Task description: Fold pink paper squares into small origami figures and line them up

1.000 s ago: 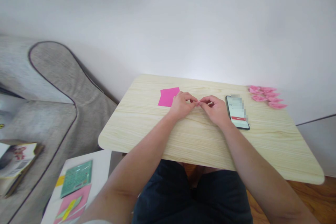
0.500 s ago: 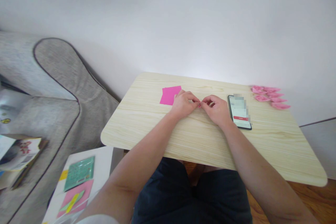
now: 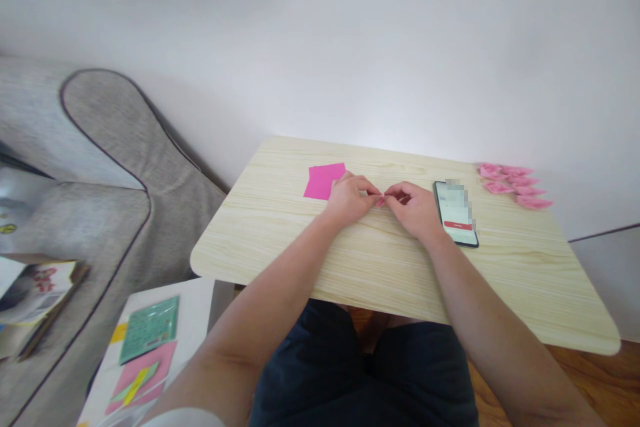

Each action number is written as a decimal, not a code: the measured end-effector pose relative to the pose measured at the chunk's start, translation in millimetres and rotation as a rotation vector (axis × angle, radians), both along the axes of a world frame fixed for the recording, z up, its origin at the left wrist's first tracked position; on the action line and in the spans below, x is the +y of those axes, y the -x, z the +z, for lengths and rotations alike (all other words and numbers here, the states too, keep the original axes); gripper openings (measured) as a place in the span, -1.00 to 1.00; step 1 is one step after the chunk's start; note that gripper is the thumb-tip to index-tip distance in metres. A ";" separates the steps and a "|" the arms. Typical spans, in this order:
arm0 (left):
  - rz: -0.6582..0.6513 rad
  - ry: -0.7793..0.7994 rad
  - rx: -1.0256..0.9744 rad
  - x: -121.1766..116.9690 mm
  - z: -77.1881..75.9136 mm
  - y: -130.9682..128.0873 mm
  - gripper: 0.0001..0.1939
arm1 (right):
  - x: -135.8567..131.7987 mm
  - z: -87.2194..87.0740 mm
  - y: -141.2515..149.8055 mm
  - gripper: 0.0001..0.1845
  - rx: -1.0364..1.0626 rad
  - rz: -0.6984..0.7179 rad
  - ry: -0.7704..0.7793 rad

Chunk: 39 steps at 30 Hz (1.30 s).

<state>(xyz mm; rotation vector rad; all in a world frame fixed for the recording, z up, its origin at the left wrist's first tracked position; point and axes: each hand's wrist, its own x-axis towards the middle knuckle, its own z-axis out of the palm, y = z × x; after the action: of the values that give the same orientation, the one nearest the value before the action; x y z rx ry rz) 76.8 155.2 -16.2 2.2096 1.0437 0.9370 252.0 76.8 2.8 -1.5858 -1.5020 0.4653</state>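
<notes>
Over the middle of the wooden table (image 3: 280, 233), my left hand (image 3: 353, 197) and my right hand (image 3: 413, 207) meet at the fingertips. Both pinch a small piece of folded pink paper (image 3: 381, 201), mostly hidden by the fingers. Bright pink paper sheets (image 3: 324, 180) lie just beyond my left hand, which covers their right corner. To the right of my right hand lies a phone (image 3: 456, 213) with its screen lit. Several folded pink paper pieces (image 3: 523, 183) sit in a cluster at the table's far right.
A white wall (image 3: 380, 47) stands behind the table. On the left is a grey sofa (image 3: 110, 127) with books (image 3: 40, 293) on it. A white stand (image 3: 195, 307) by the table's left front holds a green packet (image 3: 150, 328) and pink paper (image 3: 163, 357).
A little more of the pink paper shows between the fingertips. The hands stay almost in place, and the whole view has shifted very slightly.
</notes>
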 end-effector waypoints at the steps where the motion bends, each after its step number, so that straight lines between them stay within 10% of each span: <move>1: 0.000 -0.003 0.004 -0.5 0.3 0.0 -0.93 | 0.1 -0.2 -0.2 -0.88 -0.005 -0.003 0.001; 29: 0.002 -0.070 0.137 -10.0 16.0 7.5 -0.88 | 2.7 -5.3 -7.0 -0.89 -0.104 -0.113 0.009; 39: -0.062 -0.094 0.141 -8.7 12.2 11.2 -0.83 | 6.9 -4.0 -13.3 -0.66 -0.217 0.125 -0.009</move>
<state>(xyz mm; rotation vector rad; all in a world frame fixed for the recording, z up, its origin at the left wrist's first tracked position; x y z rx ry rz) 65.6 146.4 -4.0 2.4012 1.0057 0.8286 265.3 83.7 -1.3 -1.5816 -1.7720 0.3639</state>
